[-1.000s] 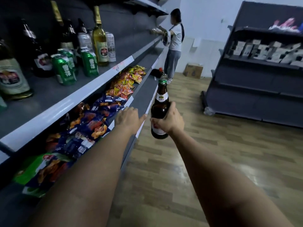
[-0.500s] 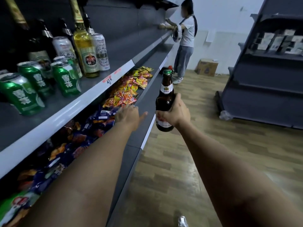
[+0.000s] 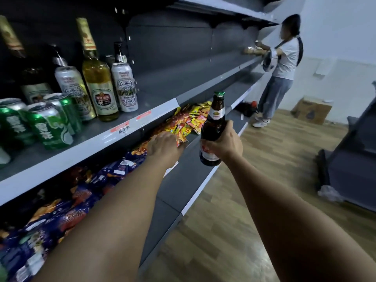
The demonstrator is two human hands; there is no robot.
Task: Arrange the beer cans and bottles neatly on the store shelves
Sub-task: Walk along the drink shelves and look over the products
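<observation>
My right hand [image 3: 224, 144] grips a brown beer bottle [image 3: 213, 127] with a green cap, upright, in front of the shelves at mid height. My left hand [image 3: 164, 146] is stretched out beside it, holding nothing, over the snack shelf below the beer shelf [image 3: 114, 137]. On that grey shelf stand green cans [image 3: 48, 125], two white-and-silver tall cans [image 3: 125, 86], a pale yellow bottle [image 3: 98, 88] and darker bottles [image 3: 34, 78] behind them. The shelf's right part is bare.
Snack packets [image 3: 189, 121] in red, yellow and blue fill the shelf under the beer. Another person [image 3: 282, 72] works at the far end of the same shelving. A cardboard box [image 3: 311, 111] sits on the wood floor; a second dark shelf unit [image 3: 354, 151] stands at right.
The view has swung closer to the beer shelf and upward. My right hand has raised the bottle a little; my left hand has stayed beside it and its thumb no longer sticks out.
</observation>
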